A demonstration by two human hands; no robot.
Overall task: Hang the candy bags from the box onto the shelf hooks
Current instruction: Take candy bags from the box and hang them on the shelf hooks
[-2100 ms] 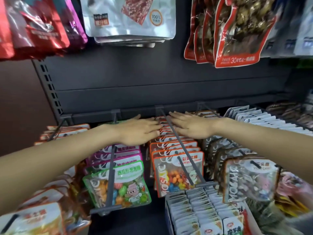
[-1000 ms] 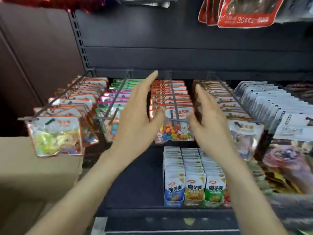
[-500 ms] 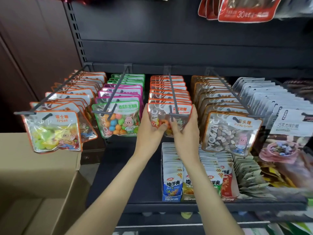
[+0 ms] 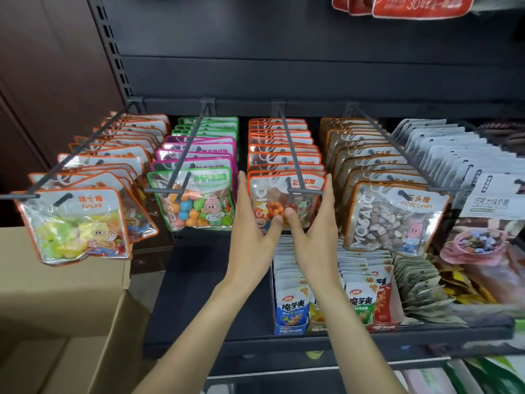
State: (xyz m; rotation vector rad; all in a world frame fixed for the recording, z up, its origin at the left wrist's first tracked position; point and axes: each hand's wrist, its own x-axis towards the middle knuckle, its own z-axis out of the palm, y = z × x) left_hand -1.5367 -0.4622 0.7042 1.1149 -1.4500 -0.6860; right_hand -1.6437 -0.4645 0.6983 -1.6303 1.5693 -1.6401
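Note:
An orange-edged candy bag (image 4: 284, 206) hangs at the front of the middle hook (image 4: 286, 146), with a row of like bags behind it. My left hand (image 4: 252, 226) lies with straight fingers along the bag's left edge, its thumb touching the front. On the right edge my right hand (image 4: 315, 231) mirrors it, thumb on the front too. The two thumbs meet low on the bag. The open cardboard box (image 4: 59, 302) stands at the lower left; I cannot see what is inside.
Neighbouring hooks carry a sugar candy bag (image 4: 76, 223), a green-edged bag (image 4: 196, 200) and a stone candy bag (image 4: 395, 217). Small snack packs (image 4: 292, 305) stand on the dark shelf (image 4: 199, 294) below. Red packets (image 4: 420, 5) hang overhead.
My hands drew back from the rear of the hook row to the front bag, gripped it, and now lie straighter along its sides. The view has tilted down.

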